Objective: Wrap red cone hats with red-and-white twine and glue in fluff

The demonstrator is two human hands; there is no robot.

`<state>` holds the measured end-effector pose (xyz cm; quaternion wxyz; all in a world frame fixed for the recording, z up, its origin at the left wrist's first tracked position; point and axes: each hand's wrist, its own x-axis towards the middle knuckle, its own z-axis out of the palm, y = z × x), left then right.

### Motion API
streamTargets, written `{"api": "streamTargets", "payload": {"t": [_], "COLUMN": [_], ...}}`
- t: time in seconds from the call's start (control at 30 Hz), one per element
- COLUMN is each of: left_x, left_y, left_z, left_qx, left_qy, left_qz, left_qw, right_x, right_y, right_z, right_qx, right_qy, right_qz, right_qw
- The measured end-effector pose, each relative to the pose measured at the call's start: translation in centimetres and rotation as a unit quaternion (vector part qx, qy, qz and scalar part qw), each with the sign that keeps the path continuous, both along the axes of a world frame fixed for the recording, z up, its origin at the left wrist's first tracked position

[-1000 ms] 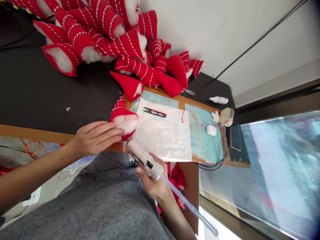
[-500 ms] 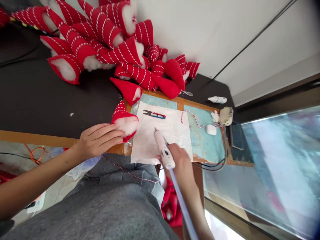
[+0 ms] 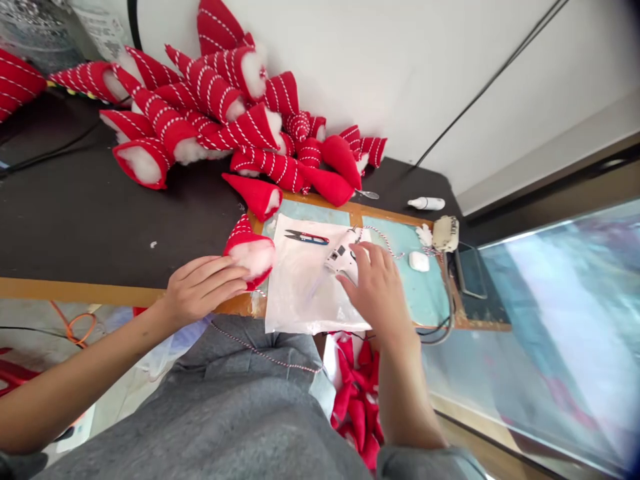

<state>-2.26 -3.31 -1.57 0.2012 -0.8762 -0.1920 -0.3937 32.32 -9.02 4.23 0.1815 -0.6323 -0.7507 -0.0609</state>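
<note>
My left hand holds a red felt cone stuffed with white filling, its fingers laid along the open end and its thumb hidden. White stripes of cord show on the upper part of this cone. My right hand is at the handle of a white hot glue gun, thumb and fingers apart. The gun lies on its side on a white sheet, nozzle pointing away, with a clear glue stick trailing from its rear. Thread snips lie just beyond it on the sheet.
A pile of stuffed red cones wound with twisted cord fills the table's back. A plain red cone lies nearer. To the right are a red-and-white cord, a white case, a small bottle and a phone.
My right hand has moved away and to the right, laying the glue gun down on the sheet and loosening its fingers. My left hand stays on the stuffed cone. The view has shifted slightly.
</note>
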Motion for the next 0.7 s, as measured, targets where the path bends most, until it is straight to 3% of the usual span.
{"api": "streamTargets", "payload": {"t": [0.07,0.13,0.27,0.4,0.7], "left_x": [0.2,0.2,0.2,0.2,0.5], "left_y": [0.0,0.0,-0.2,-0.2,0.0], "left_z": [0.5,0.9,1.1,0.9,1.1], "left_qx": [0.003,0.006,-0.006,0.002,0.027], "left_qy": [0.001,0.006,0.006,0.005,0.000], "left_qz": [-0.001,0.000,0.015,0.019,0.011], "left_qw": [1.000,1.000,1.000,1.000,1.000], "right_x": [-3.8,-7.7,-12.1,-12.4,-12.2], "right_y": [-1.5,-2.4,-2.7,-2.5,-2.8], "right_z": [-0.1,-1.1,-3.7,-4.7,-4.0], "right_qx": [0.037,0.021,-0.040,-0.048,0.042], "right_qy": [0.117,0.219,0.280,0.294,0.246], "right_qz": [0.038,0.070,0.062,0.071,0.102], "right_qw": [0.992,0.973,0.957,0.952,0.963]}}
